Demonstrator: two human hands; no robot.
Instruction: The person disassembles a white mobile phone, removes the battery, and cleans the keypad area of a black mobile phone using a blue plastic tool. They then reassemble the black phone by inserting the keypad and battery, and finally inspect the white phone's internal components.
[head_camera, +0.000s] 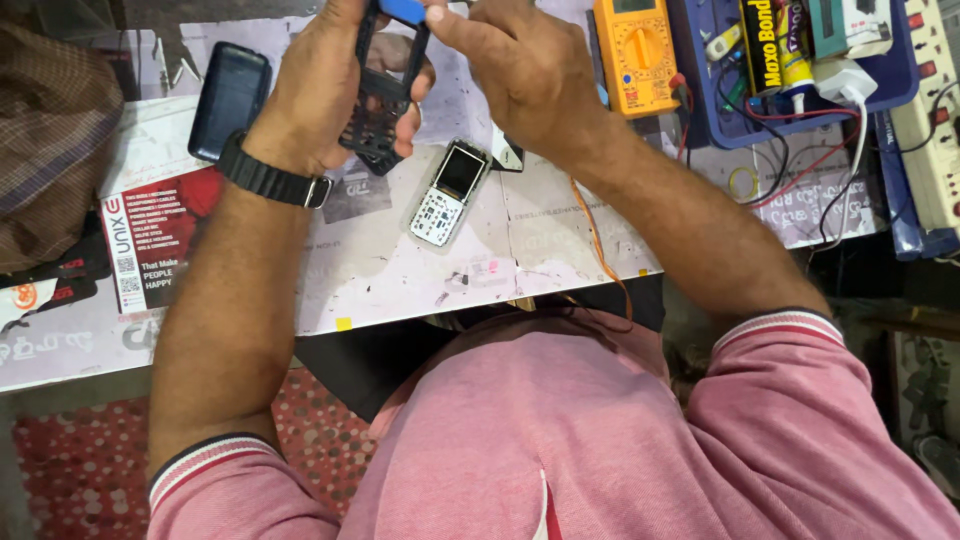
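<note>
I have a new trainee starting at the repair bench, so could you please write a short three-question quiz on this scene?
1. True or false: the left hand holds a black phone frame.
2. What lies flat on the bench, just below the hands?
A. a pair of scissors
B. a small opened phone
C. a soldering iron
3. Fill in: the meter beside the right hand is ____ in colour.

Key:
1. true
2. B
3. yellow-orange

matt black plastic phone frame (383, 95), glossy multimeter (637, 55)
</note>
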